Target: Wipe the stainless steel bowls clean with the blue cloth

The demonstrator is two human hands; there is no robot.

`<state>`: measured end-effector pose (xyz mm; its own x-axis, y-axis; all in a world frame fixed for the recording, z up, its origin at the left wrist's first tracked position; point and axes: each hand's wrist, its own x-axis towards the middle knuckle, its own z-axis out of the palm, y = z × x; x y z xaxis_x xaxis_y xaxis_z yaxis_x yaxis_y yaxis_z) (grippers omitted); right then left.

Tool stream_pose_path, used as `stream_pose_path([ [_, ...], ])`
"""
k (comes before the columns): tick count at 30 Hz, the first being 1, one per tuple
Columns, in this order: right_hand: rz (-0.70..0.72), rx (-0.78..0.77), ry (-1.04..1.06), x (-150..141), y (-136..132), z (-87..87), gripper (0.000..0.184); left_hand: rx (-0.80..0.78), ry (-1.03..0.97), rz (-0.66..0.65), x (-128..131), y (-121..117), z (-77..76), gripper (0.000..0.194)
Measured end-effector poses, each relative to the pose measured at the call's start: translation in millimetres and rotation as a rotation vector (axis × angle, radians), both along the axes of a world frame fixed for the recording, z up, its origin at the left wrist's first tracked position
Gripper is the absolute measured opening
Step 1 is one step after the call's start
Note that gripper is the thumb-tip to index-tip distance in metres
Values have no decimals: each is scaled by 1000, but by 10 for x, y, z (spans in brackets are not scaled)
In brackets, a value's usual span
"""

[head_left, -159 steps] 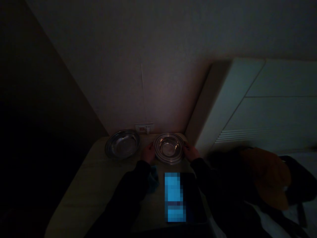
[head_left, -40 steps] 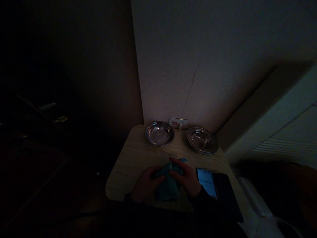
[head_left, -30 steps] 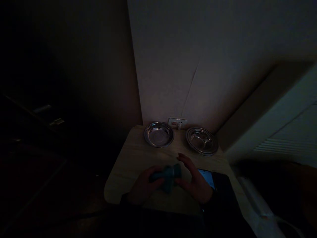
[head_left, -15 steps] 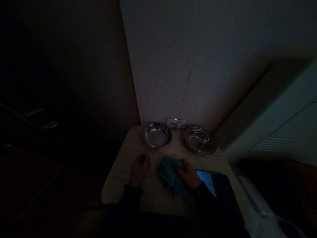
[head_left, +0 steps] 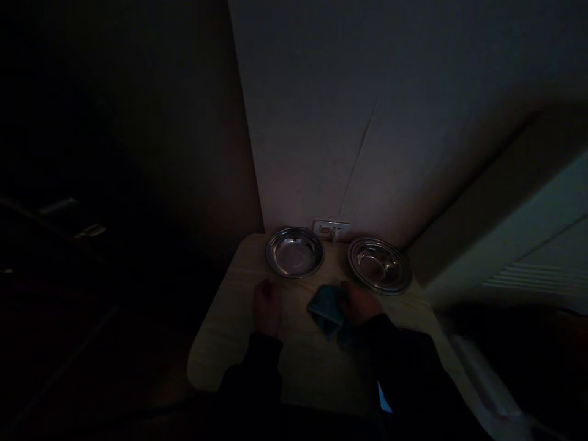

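A blue-green cloth (head_left: 326, 306) hangs crumpled from my right hand (head_left: 361, 304), whose fingers are closed on it just above the table, in front of the right-hand dishes. My left hand (head_left: 267, 306) is held low over the table's left part, its fingers curled in; nothing shows in it, though the light is poor. Behind it lies a shallow round metal dish (head_left: 294, 254) with a wide rim. To the right sits a stack of similar metal dishes (head_left: 379, 266), close to my right hand's knuckles. Neither hand visibly touches a dish.
The pale wooden table (head_left: 220, 343) has rounded corners and stands against the wall. A socket plate (head_left: 331, 229) with a plug is behind the dishes. A lit phone screen (head_left: 384, 398) shows partly under my right sleeve. A pale headboard-like panel (head_left: 542, 233) rises at right.
Earlier both hands held the right-hand dishes, then both handled the cloth. My left hand has let go of the cloth and moved left; my right hand carries it up and right, towards the stacked dishes.
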<state>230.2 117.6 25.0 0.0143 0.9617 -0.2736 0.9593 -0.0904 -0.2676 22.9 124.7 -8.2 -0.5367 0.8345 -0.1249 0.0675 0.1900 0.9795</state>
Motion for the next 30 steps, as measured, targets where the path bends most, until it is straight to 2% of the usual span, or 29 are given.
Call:
stream_pose_path([
  [6,84,105,-35,-102,62,145,34,-68,149,-13,-231,509,168,38],
  [11,85,196,52,-257,491,193,34,-75,239,-137,-295,742,181,23],
  [14,13,161,64,-297,822,138,33,-39,278,-219,-314,786,175,18],
  [17,-21,135,90,-311,1006,79,31,-14,316,-232,-323,790,173,18],
  [30,-111,178,191,-353,1057,77,24,-1,398,-185,-297,749,240,23],
])
